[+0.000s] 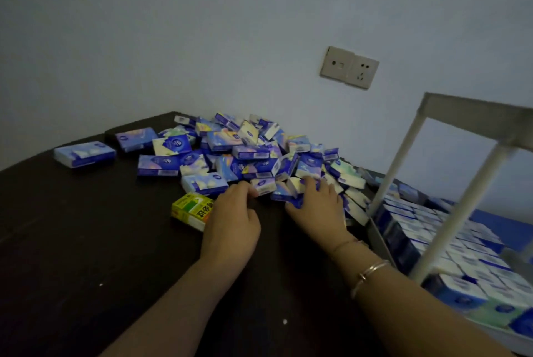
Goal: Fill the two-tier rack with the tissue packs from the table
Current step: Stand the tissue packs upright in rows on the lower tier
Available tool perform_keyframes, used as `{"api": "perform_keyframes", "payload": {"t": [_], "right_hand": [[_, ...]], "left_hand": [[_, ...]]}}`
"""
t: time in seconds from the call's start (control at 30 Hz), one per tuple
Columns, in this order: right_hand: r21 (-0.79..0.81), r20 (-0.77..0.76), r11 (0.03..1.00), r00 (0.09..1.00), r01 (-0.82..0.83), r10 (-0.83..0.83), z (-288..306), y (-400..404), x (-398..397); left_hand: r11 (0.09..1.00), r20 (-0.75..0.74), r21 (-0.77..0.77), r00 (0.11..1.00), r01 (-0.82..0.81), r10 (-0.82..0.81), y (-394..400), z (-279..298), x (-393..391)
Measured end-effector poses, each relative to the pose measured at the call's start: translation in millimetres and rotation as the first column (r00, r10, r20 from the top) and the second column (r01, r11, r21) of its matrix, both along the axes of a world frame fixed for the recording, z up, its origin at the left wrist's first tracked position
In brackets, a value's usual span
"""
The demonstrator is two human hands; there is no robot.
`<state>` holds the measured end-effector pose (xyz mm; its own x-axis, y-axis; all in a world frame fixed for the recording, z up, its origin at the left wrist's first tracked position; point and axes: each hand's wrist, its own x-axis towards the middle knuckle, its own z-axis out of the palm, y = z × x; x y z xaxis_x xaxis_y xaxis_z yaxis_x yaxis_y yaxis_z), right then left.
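Heap of blue tissue packs (248, 154) at frame centre, on dark table (86, 241), against the wall. Left hand (233, 221) pinches a pack at heap's near edge; right hand (314, 200) curls over several. Rack (461, 183) at right, lower tier approx. full w/ rows. Best to gather a squared handful, clear the white posts. Yellow box (191, 209) beside left hand; open table at lower left.
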<state>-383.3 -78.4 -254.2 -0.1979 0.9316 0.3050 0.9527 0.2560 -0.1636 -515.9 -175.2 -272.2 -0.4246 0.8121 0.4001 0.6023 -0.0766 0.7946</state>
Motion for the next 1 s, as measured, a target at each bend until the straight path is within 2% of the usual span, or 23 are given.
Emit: {"api": "perform_keyframes", "payload": {"t": [0.1, 0.2, 0.27, 0.4, 0.53, 0.63, 0.67, 0.77, 0.83, 0.93, 1.0], "right_hand": [[0.031, 0.085, 0.998, 0.995, 0.046, -0.048, -9, 5, -2], [0.130, 0.090, 0.988, 0.993, -0.087, 0.075, -14, -4, -1], [0.138, 0.004, 0.967, 0.977, -0.212, 0.214, -12, -10, 2], [0.110, -0.244, 0.906, 0.872, -0.410, 0.424, -7, -22, 6], [0.040, -0.382, 0.877, 0.804, -0.478, 0.456, -7, -25, 13], [0.046, -0.415, 0.876, 0.789, -0.480, 0.454, -6, -26, 17], [0.053, -0.365, 0.881, 0.812, -0.470, 0.455, -7, -26, 17], [0.039, -0.076, 0.931, 0.928, -0.363, 0.365, -12, -21, 17], [0.018, 0.001, 0.963, 0.963, -0.268, 0.268, -14, -19, 16], [0.030, -0.017, 0.976, 0.976, -0.217, 0.217, -11, -16, 16], [0.030, -0.133, 0.975, 0.966, -0.220, 0.222, -6, -15, 16]], "left_hand": [[0.999, -0.053, -0.032, 0.999, 0.000, -0.002, 0, 0, -2], [0.999, -0.119, -0.053, 0.993, -0.002, -0.004, -1, -3, -2], [0.998, -0.213, -0.064, 0.977, -0.018, 0.004, 0, -4, -2], [0.969, -0.417, -0.236, 0.908, -0.065, -0.041, 7, -7, 0], [0.944, -0.392, -0.323, 0.918, -0.071, -0.065, 16, -4, 5], [0.973, -0.314, -0.215, 0.949, -0.088, 0.016, 23, -1, 9], [0.981, -0.311, -0.169, 0.950, -0.096, 0.039, 23, -2, 10], [0.999, -0.302, 0.000, 0.952, -0.040, 0.038, 21, -3, 11], [0.996, -0.272, 0.088, 0.962, -0.010, 0.034, 16, 0, 7], [0.986, -0.241, 0.160, 0.966, -0.049, 0.087, 11, 6, 6], [0.984, -0.092, 0.167, 0.993, -0.059, 0.076, 8, 10, 11]]}}
